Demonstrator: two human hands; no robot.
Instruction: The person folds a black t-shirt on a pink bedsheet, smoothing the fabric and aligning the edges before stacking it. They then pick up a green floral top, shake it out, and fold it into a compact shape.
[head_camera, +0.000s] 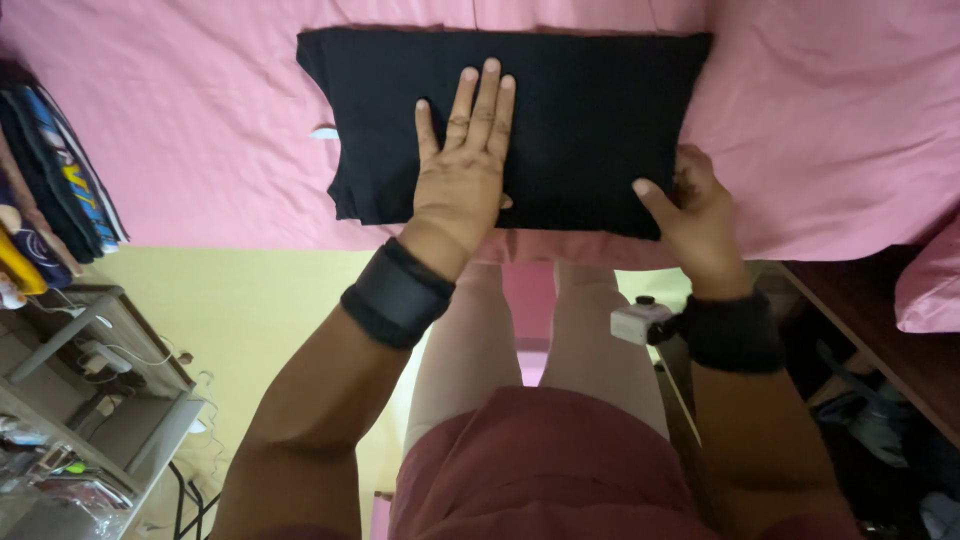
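A folded black garment (590, 110) lies flat on a pink bedsheet (200, 140) in front of me. My left hand (462, 165) rests palm down on the garment's near middle, fingers together and stretched out. My right hand (695, 215) is at the garment's near right corner, with the thumb on top of the cloth and the fingers curled at its edge. Both wrists carry black bands; a small white device hangs at the right one.
A stack of folded colourful clothes (55, 180) sits on the bed at the left edge. A grey shelf unit (90, 400) with cables and small items stands lower left. A pink pillow (930, 285) and dark wooden furniture (880, 330) are at the right.
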